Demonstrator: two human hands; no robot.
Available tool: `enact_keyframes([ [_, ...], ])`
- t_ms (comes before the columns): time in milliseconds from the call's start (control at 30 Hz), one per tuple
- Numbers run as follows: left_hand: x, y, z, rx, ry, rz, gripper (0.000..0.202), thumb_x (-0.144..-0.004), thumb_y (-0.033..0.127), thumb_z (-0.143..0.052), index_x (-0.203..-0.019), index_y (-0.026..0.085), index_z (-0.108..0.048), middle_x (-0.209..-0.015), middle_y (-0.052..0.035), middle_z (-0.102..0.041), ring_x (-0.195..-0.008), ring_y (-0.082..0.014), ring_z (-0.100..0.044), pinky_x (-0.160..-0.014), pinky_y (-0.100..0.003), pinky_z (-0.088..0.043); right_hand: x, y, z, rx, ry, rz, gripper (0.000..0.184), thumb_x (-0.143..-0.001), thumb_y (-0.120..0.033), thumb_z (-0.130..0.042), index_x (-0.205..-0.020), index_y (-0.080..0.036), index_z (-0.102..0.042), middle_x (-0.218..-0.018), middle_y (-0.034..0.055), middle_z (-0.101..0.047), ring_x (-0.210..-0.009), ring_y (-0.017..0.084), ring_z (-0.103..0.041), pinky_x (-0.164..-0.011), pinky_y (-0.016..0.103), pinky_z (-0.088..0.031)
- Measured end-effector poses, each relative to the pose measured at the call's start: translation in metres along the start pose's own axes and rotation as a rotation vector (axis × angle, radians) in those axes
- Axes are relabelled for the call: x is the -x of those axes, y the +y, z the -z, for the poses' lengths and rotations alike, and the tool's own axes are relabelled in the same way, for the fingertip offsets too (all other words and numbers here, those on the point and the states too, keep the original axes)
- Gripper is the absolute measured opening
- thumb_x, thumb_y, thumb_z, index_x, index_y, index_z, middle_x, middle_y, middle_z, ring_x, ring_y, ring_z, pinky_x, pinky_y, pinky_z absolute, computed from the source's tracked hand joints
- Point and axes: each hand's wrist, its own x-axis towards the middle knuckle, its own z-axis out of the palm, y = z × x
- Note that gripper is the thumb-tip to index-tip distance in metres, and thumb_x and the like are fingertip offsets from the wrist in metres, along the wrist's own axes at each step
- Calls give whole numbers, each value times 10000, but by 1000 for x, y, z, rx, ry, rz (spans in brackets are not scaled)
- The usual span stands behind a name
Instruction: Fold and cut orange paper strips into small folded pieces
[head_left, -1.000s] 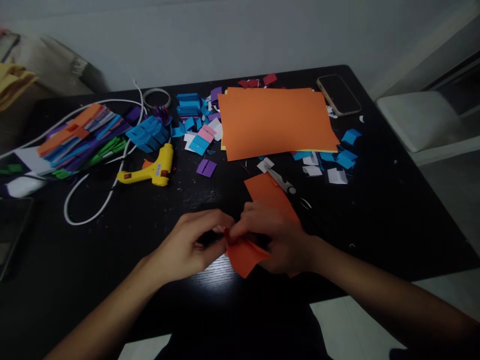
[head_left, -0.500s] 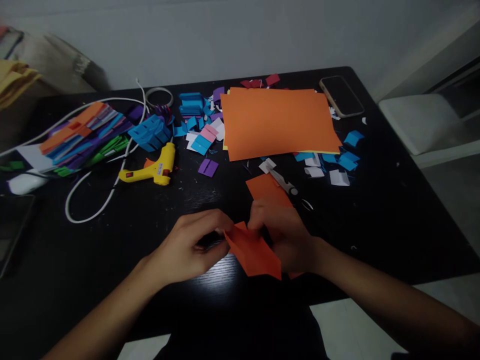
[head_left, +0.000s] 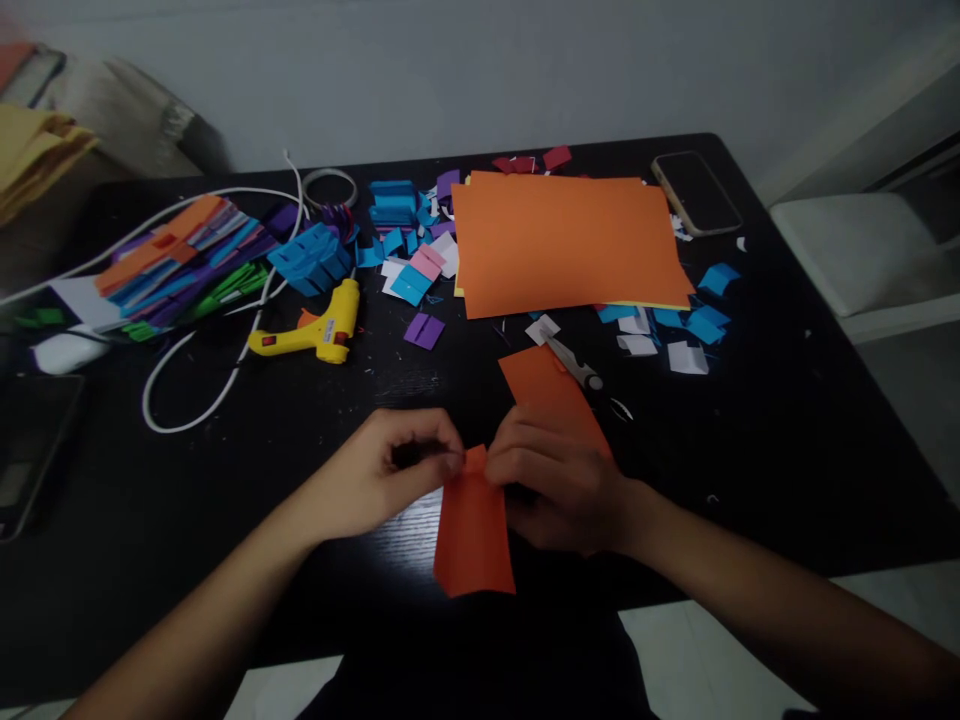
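Between my hands hangs an orange paper strip (head_left: 474, 535), its top end folded and its lower end spreading toward me. My left hand (head_left: 397, 470) pinches the upper left edge with thumb and fingers. On the upper right edge, my right hand (head_left: 555, 480) grips the same strip, its fingers curled. Beneath and beyond my right hand lies another orange paper piece (head_left: 559, 390), partly covered by that hand. A pair of scissors (head_left: 574, 363) rests across its far edge, the handles dark against the table.
Large orange sheets (head_left: 566, 245) lie at the back, ringed by small cut paper pieces. A yellow glue gun (head_left: 322, 330), a white cable (head_left: 176, 428) and bundled folded strips (head_left: 180, 250) occupy the left. A phone (head_left: 697, 193) lies at the back right of the black table (head_left: 787, 430).
The orange strip has swung from slanting rightward to hanging nearly straight toward me. Both hands now grip its top end from either side. The view has shifted slightly.
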Motion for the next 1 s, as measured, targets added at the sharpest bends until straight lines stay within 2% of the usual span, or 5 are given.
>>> enact_keyframes([
  [200,0,1,1,100,-36,41,145,-837,73,-658,-921,180,-606,-861,12,-672,-759,-112,-636,-654,-201,-498,-1,-3,-4,-2,-50,43,180,-934,-27,-605,-862,-190,-579,-793,38,-650,-735,150,-567,-679,283,-511],
  [400,0,1,-3,56,-2,-19,106,-885,80,-670,-918,179,-688,-843,8,-714,-763,-112,-672,-689,-205,-530,1,-6,-4,-56,-61,-3,148,-961,-53,-603,-981,-198,-622,-888,46,-664,-803,153,-618,-709,275,-560],
  [600,0,-1,-2,-24,111,-70,87,-915,125,-692,-931,195,-742,-869,0,-764,-788,-130,-717,-715,-219,-559,-3,-8,4,-290,74,-343,319,-812,-29,-632,-1082,-193,-669,-1048,75,-621,-888,175,-654,-744,312,-577],
  [767,0,0,-3,-165,183,-156,97,-916,125,-697,-951,204,-742,-856,11,-770,-756,-122,-717,-697,-209,-556,-8,-2,6,-693,19,-815,135,-907,-165,-650,-1035,-179,-691,-934,38,-692,-811,147,-679,-718,283,-578],
  [1000,2,-4,-4,-367,236,-327,120,-952,108,-647,-1026,192,-691,-912,-7,-742,-798,-115,-704,-738,-208,-563,-11,2,7,-888,24,-991,157,-885,-250,-788,-1026,-186,-764,-946,25,-758,-853,128,-708,-779,257,-580],
])
